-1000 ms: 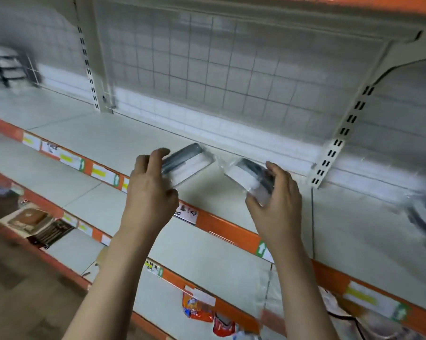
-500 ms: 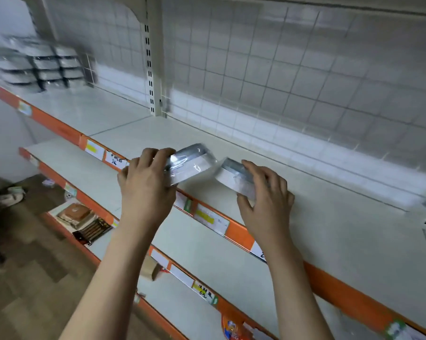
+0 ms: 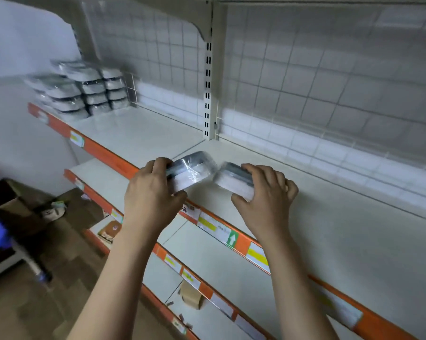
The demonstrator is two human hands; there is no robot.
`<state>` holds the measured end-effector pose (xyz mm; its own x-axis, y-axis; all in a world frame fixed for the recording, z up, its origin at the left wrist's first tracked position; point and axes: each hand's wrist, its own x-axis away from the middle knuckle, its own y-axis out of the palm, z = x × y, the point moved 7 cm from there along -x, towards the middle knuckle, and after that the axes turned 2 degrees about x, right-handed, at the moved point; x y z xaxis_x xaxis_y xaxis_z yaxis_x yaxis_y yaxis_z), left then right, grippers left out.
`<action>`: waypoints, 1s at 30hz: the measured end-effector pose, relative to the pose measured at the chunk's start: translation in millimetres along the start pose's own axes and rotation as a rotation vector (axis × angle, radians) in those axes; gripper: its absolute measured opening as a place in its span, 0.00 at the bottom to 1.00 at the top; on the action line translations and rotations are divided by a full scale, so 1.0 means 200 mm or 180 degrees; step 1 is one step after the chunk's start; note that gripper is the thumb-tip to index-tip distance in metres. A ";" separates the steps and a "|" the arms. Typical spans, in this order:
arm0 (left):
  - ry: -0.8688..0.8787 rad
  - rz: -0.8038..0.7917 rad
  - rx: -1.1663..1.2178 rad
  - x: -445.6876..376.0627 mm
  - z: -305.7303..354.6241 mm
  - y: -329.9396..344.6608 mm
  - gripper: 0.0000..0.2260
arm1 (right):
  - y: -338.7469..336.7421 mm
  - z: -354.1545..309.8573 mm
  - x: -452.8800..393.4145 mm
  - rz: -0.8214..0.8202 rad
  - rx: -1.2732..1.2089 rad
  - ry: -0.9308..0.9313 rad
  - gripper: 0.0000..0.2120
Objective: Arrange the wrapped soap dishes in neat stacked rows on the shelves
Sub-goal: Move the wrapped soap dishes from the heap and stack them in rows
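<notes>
My left hand (image 3: 151, 200) grips a plastic-wrapped soap dish (image 3: 192, 171), white with a dark grey part, held tilted over the front edge of the white shelf (image 3: 145, 136). My right hand (image 3: 268, 200) holds a second wrapped soap dish (image 3: 234, 181) just to its right; the two dishes almost touch. At the far left end of the same shelf stand neat stacks of wrapped soap dishes (image 3: 84, 92), several high and in several rows, well away from both hands.
The shelf has an orange front rail (image 3: 104, 155) with price labels and a wire-grid back panel (image 3: 305, 77). A slotted upright (image 3: 209, 94) splits the bays. Lower shelves (image 3: 207, 253) hold a small box (image 3: 192, 296). A cardboard box (image 3: 8, 202) stands on the floor at left.
The view has swung left along the shelf, bringing the stacked dishes at the far left closer into sight. Both hands keep hold of their dishes, still side by side.
</notes>
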<state>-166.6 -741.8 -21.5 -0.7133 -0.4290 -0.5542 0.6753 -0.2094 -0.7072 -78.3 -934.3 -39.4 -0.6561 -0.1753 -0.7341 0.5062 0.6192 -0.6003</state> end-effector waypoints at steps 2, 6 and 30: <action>0.0028 0.0049 0.0051 -0.05 -0.12 -0.01 0.21 | 0.10 -0.09 -0.03 -0.0028 -0.0052 0.0011 0.25; 0.0124 0.0058 0.0119 -0.19 -0.42 -0.04 0.19 | 0.31 -0.31 -0.07 -0.0231 -0.0130 0.0073 0.25; 0.0818 0.0281 0.0495 -1.16 -1.84 -0.36 0.21 | 1.32 -1.57 -0.52 0.0022 -0.0067 0.0074 0.25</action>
<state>-119.0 -304.8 -3.8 -0.6612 -0.2195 -0.7174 0.7432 -0.3217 -0.5866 -52.0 -513.0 -21.4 -0.6656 -0.1533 -0.7304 0.4990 0.6363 -0.5883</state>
